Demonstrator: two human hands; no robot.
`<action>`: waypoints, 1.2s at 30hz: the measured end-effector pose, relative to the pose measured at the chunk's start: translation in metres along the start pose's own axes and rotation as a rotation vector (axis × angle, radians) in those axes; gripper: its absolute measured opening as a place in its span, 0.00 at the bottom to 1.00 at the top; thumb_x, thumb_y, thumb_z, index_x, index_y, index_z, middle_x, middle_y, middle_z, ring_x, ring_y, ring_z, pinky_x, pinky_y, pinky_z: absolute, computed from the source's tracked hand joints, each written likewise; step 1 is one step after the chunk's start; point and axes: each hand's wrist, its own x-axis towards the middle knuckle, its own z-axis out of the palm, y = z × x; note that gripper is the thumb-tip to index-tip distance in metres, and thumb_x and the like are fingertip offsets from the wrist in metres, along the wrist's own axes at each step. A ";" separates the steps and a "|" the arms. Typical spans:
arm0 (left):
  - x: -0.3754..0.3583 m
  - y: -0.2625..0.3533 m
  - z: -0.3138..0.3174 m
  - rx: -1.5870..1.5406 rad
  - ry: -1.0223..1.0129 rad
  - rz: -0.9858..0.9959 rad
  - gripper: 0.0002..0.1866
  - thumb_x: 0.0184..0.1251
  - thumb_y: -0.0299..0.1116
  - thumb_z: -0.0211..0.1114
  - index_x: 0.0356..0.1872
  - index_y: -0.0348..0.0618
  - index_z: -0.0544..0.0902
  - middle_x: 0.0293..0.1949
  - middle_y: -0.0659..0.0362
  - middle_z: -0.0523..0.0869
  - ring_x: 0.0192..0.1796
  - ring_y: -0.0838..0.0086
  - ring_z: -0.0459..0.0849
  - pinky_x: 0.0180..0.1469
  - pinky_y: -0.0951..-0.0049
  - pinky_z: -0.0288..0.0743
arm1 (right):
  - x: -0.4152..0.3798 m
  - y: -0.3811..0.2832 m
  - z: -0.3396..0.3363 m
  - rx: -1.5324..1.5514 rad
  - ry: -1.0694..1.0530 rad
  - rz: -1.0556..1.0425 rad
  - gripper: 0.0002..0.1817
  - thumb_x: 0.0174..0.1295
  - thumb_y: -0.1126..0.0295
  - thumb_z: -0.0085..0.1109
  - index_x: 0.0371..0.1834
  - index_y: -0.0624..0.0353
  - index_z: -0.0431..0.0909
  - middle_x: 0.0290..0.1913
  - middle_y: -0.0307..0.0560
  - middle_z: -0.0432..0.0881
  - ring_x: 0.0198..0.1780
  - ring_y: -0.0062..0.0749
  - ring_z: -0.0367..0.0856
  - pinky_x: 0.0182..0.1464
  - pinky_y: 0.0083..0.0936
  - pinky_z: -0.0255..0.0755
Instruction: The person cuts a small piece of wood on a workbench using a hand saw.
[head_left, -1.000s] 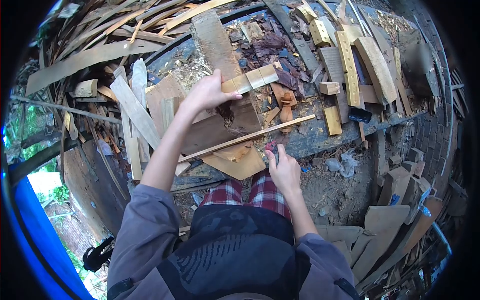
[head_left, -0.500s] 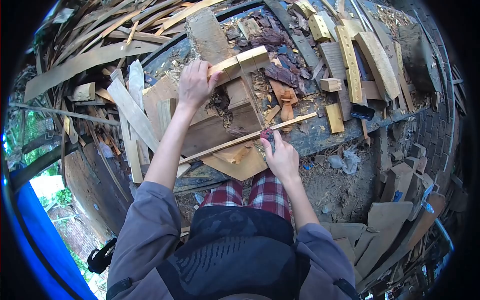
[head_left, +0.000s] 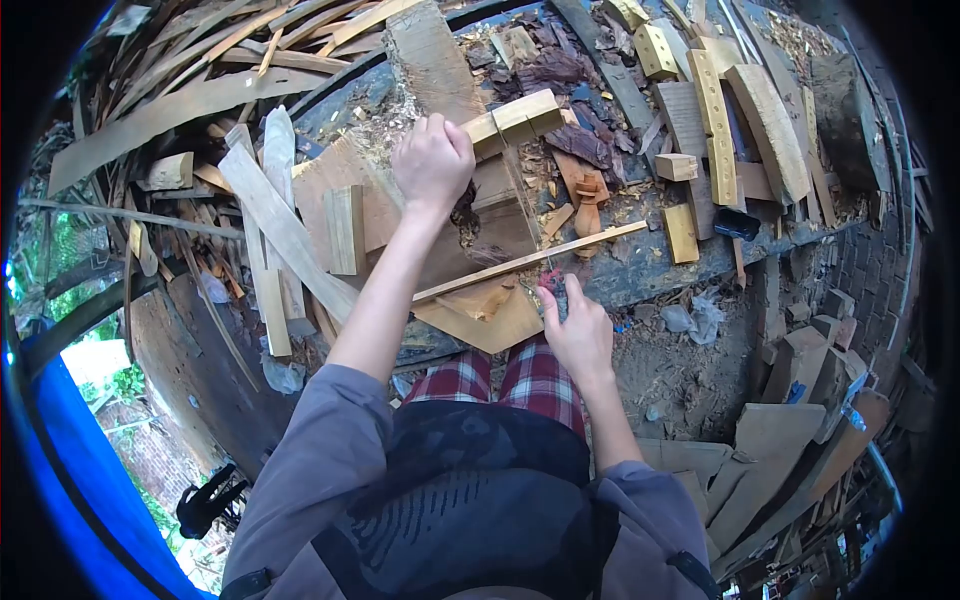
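Nearest the body, the right hand [head_left: 578,335] has its fingers wrapped round the reddish handle of a thin saw [head_left: 518,185]. That grip covers much of the handle, so its shape is hard to make out. The blade runs away over a long thin strip [head_left: 600,239] — if the strip rolled or snagged, the stroke could be knocked off line. A twist of the wrist might also bend or bind so narrow a blade.

Farther out, the blade's far part meets a pale wooden block [head_left: 535,112] on the table [head_left: 640,283], above the brown board [head_left: 430,268]. The left hand [head_left: 433,165] grips the block's left end, fingers curled over it and mostly out of sight behind the knuckles. Should that hold slacken, the block could turn; should the blade jump leftward, it could reach the knuckles. How deep the cut goes, and what supports the block underneath, I cannot tell. Beyond, bark pieces [head_left: 560,72] lie jumbled, and the lens's dark rim cuts off the outermost wood.
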 end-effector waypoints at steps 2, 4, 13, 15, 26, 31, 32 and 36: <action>-0.011 -0.003 0.008 0.020 0.081 0.062 0.13 0.64 0.38 0.52 0.27 0.40 0.77 0.29 0.49 0.80 0.36 0.56 0.80 0.42 0.57 0.72 | -0.005 0.000 0.003 0.026 -0.045 0.021 0.26 0.67 0.48 0.52 0.49 0.64 0.75 0.28 0.64 0.83 0.32 0.61 0.83 0.33 0.48 0.76; -0.017 0.000 0.013 0.071 0.166 0.139 0.11 0.63 0.37 0.53 0.28 0.41 0.75 0.28 0.51 0.76 0.33 0.57 0.77 0.38 0.57 0.70 | -0.012 0.003 0.000 0.129 -0.102 0.076 0.29 0.68 0.46 0.51 0.52 0.65 0.75 0.29 0.67 0.82 0.35 0.63 0.83 0.36 0.49 0.76; -0.020 -0.004 0.015 0.094 0.191 0.190 0.10 0.63 0.37 0.52 0.30 0.42 0.75 0.31 0.52 0.74 0.37 0.58 0.75 0.41 0.58 0.69 | -0.025 -0.050 -0.097 -0.040 -0.192 0.186 0.28 0.67 0.45 0.50 0.48 0.63 0.79 0.26 0.69 0.81 0.34 0.64 0.83 0.36 0.50 0.76; -0.018 -0.001 0.015 0.119 0.202 0.207 0.10 0.60 0.38 0.54 0.29 0.42 0.74 0.30 0.52 0.74 0.36 0.59 0.75 0.40 0.58 0.68 | -0.023 -0.059 -0.099 -0.093 -0.146 0.200 0.27 0.67 0.45 0.50 0.47 0.62 0.79 0.26 0.69 0.81 0.35 0.64 0.83 0.37 0.50 0.77; -0.015 -0.002 0.018 0.057 0.213 0.267 0.09 0.59 0.38 0.56 0.30 0.45 0.79 0.31 0.55 0.76 0.37 0.61 0.76 0.38 0.60 0.73 | 0.031 -0.052 -0.026 -0.080 -0.082 0.084 0.28 0.69 0.45 0.46 0.45 0.64 0.78 0.30 0.68 0.83 0.36 0.63 0.83 0.39 0.51 0.78; -0.018 0.002 0.019 0.079 0.219 0.224 0.08 0.59 0.38 0.56 0.29 0.45 0.79 0.30 0.56 0.76 0.34 0.62 0.78 0.36 0.62 0.75 | 0.038 -0.052 -0.045 -0.108 -0.114 0.161 0.30 0.70 0.43 0.43 0.45 0.64 0.79 0.35 0.69 0.83 0.42 0.63 0.83 0.45 0.51 0.77; -0.017 0.002 0.017 0.073 0.224 0.235 0.08 0.59 0.38 0.56 0.29 0.46 0.79 0.30 0.56 0.76 0.33 0.62 0.78 0.35 0.62 0.76 | 0.040 -0.051 -0.047 -0.106 -0.122 0.155 0.30 0.70 0.43 0.43 0.45 0.64 0.79 0.35 0.69 0.83 0.42 0.63 0.83 0.45 0.51 0.77; -0.016 -0.001 0.016 0.027 0.211 0.274 0.10 0.63 0.38 0.53 0.32 0.45 0.79 0.30 0.56 0.76 0.34 0.61 0.78 0.36 0.62 0.75 | 0.052 -0.055 -0.047 -0.081 -0.145 0.135 0.31 0.70 0.43 0.44 0.46 0.64 0.79 0.36 0.69 0.83 0.43 0.62 0.83 0.47 0.50 0.76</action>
